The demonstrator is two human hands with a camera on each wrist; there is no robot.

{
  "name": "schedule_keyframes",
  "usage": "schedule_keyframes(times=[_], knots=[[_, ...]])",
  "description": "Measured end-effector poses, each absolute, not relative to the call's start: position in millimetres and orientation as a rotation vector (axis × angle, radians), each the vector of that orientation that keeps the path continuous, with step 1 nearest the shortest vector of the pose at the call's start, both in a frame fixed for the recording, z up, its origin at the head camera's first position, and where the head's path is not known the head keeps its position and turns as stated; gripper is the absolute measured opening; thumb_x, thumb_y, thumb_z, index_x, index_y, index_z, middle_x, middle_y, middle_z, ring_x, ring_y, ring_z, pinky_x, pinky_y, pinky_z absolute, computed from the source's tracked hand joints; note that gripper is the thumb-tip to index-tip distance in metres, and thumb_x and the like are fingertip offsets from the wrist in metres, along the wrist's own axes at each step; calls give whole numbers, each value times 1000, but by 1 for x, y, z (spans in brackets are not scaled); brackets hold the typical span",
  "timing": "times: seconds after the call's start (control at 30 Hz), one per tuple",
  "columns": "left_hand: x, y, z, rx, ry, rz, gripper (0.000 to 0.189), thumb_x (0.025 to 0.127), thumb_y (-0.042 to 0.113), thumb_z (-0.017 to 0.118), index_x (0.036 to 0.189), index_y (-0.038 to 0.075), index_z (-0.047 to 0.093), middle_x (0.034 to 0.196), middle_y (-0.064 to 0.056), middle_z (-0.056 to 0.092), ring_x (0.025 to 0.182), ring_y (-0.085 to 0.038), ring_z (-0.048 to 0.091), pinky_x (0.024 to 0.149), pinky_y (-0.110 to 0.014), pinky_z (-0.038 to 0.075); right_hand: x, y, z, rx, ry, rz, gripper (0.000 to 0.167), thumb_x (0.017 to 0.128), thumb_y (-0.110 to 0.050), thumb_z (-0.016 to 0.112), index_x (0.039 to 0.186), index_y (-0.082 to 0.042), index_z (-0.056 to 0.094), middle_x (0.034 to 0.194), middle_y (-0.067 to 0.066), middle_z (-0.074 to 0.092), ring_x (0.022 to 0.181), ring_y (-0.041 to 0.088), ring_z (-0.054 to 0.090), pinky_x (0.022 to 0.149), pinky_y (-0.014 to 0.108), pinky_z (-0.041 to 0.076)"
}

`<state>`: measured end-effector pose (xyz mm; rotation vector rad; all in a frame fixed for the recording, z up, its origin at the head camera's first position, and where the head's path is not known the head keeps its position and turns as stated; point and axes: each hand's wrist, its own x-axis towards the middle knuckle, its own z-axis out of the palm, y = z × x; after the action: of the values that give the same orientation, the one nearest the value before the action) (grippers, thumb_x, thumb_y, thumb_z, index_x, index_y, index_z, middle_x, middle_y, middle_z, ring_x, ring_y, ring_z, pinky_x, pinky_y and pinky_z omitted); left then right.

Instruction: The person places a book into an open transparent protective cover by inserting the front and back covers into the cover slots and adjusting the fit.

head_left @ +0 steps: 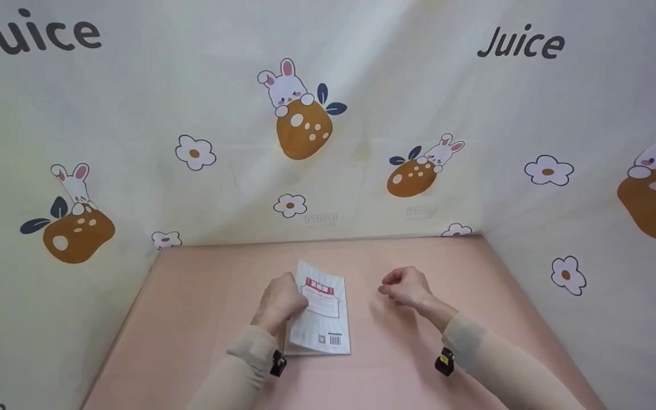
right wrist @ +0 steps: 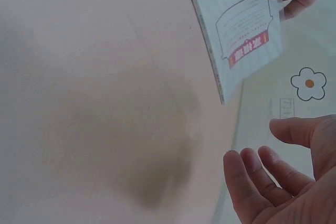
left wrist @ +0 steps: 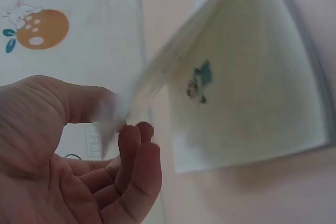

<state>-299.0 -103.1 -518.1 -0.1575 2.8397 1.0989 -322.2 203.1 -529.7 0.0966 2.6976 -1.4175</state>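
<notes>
A thin light-blue book [head_left: 328, 319] lies on the pink tabletop with its back cover up, showing a red label and a barcode. My left hand [head_left: 282, 299] pinches the cover's left edge between thumb and fingers and holds it lifted. Beneath, in the left wrist view, a pale page [left wrist: 252, 93] with a small teal drawing shows. To the right of the book, above the table, my right hand [head_left: 408, 286] is apart from it. Its fingers are loosely bent, with a gap to the thumb and nothing held, as the right wrist view shows.
The pink tabletop [head_left: 208, 307] meets a pale cloth wall [head_left: 231, 188] printed with rabbits, orange fruit and flowers at the back. Cloth also rises along the left and right sides. Each wrist wears a small black camera [head_left: 445, 362].
</notes>
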Motion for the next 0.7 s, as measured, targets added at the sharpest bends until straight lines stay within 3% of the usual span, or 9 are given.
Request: schedule_keyframes(times=[0.13,0.3,0.47,0.57,0.7], knots=[[-299,-104,-528,-178,2910,938,43,86,2,77,127,-6,71,114,-19,78,91,-28,70,72,-34,57,-323,205,-533,79,2740,-1378,18,96,-13,87,110,-4,82,100,9,80,81,18,74,72,37,69],[-298,-102,-540,-239,2931,819,30,87,8,80,115,-4,76,103,-15,77,84,-26,67,71,-37,56,-324,203,-537,56,2804,-1311,17,93,-13,88,107,-4,83,100,10,81,77,14,71,68,32,67],[-297,-98,-548,-282,2969,613,16,87,14,80,96,2,76,90,-11,72,79,-25,65,71,-41,61,-323,202,-542,26,2893,-1167,21,93,-17,89,109,-4,83,102,8,81,89,19,71,80,34,62],[-298,-90,-551,-284,3048,452,23,89,18,80,101,-2,75,95,-16,68,84,-28,64,76,-45,65,-322,203,-545,12,2935,-1089,22,93,-19,89,110,-5,83,104,8,82,95,21,72,91,42,62],[-294,-73,-555,-222,3203,245,33,100,17,75,122,-7,72,108,-23,63,95,-32,60,78,-46,64,-322,206,-549,6,2944,-1049,24,93,-20,88,112,-5,83,106,8,81,98,22,73,95,48,63]])
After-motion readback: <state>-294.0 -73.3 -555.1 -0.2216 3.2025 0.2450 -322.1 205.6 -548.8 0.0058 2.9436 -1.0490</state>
